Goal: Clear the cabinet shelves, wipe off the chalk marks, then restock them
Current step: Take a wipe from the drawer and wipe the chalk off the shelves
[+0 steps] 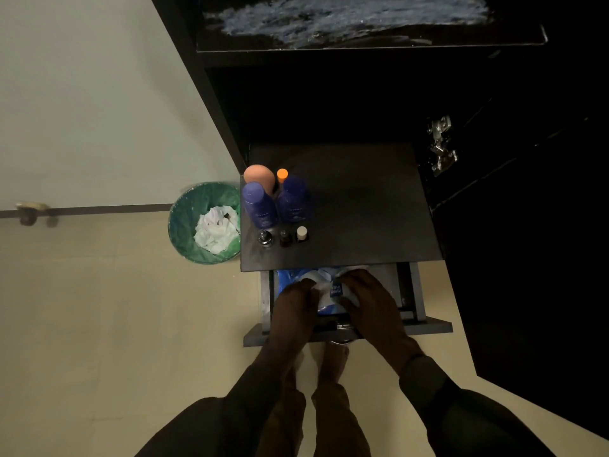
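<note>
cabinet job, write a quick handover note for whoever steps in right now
Left hand and right hand: both grip the blue-and-white wipes pack in the open drawer.
Things: two blue bottles, an orange bottle and three small bottles stand on the lower shelf. Used white tissues lie in the green bin.
Done: upper shelf cleared.
Left: its chalk marks need wiping; then restock.

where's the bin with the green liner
In the head view, the green-lined bin stands on the floor at left, against the cabinet shelf edge beside the blue bottles.
</note>
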Demonstrator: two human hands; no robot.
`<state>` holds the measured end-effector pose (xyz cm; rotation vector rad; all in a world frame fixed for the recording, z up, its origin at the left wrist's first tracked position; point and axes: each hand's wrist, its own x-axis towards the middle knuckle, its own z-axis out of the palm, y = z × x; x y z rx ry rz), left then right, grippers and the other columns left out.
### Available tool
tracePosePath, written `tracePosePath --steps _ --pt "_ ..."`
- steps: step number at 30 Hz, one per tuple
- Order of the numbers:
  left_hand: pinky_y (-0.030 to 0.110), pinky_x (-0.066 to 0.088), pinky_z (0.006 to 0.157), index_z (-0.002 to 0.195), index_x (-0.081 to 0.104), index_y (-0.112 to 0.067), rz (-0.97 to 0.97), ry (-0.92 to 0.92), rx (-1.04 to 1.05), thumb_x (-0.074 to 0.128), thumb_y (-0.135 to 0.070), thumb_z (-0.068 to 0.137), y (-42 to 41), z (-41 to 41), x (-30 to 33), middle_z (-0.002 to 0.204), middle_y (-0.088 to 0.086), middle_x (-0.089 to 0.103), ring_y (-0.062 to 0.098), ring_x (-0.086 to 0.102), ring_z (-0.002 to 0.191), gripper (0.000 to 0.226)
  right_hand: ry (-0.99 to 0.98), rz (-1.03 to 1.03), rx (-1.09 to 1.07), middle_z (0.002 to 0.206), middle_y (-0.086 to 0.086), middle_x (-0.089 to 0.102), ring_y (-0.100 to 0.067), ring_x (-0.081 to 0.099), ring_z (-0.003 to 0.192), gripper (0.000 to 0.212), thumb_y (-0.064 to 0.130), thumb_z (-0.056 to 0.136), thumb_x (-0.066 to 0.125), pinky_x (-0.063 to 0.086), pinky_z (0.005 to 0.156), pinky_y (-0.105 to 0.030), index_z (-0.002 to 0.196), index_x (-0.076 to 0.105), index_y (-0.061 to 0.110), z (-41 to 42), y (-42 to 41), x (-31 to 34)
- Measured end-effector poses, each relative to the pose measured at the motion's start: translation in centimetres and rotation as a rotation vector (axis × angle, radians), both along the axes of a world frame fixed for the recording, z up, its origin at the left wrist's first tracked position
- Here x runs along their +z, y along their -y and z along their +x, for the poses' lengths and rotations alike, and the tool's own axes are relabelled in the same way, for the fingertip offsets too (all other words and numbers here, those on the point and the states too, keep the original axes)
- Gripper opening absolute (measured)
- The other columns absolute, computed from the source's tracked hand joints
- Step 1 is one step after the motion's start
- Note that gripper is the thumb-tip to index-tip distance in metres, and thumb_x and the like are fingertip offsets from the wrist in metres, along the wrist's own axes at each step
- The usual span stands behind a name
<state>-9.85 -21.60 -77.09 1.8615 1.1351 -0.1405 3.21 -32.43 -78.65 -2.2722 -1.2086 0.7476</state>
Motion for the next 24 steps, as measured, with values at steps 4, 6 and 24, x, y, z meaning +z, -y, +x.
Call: tracePosePath --steps 4,6,24 --pt "0.023 0.048 0.092 0.12 0.054 -0.018 -0.048 -0.028 -0.033 0.052 -0.022 0.099 -0.2 0.5 -0.1 0.117 0.001 0.062 0.014 0.061 0.109 0.021 -0.005 0.07 0.094 0.124 -0.011 0.06 -0.025 0.059 0.112 0.036 0.018 0.087 0.072 0.052 0.094 -0.04 0.122 0.061 0.014 -0.5 -0.6 0.2" --pt "0.031 0.048 0.1 0.123 0.053 -0.015 -0.059 -0.049 -0.045 0.057 -0.021 0.096 -0.5 0.9 0.1 0.12 0.003 0.061 0.017 0.059 0.113 0.028 0.06 0.089 0.156 0.119 -0.013 0.063 -0.027 0.063 0.106 0.028 0.014 0.085 0.07 0.055 0.087 -0.036 0.112 0.066 0.011 -0.4 -0.9 0.0" --pt "0.032 0.046 0.101 0.119 0.056 -0.015 0.027 -0.144 0.04 0.06 -0.022 0.095 -0.8 1.4 0.1 0.117 0.003 0.064 0.017 0.06 0.11 0.025 -0.035 0.119 0.109 0.102 -0.023 0.068 -0.038 0.069 0.09 0.031 0.027 0.084 0.049 0.058 0.077 -0.048 0.102 0.063 0.006 -0.8 0.0 -1.4"
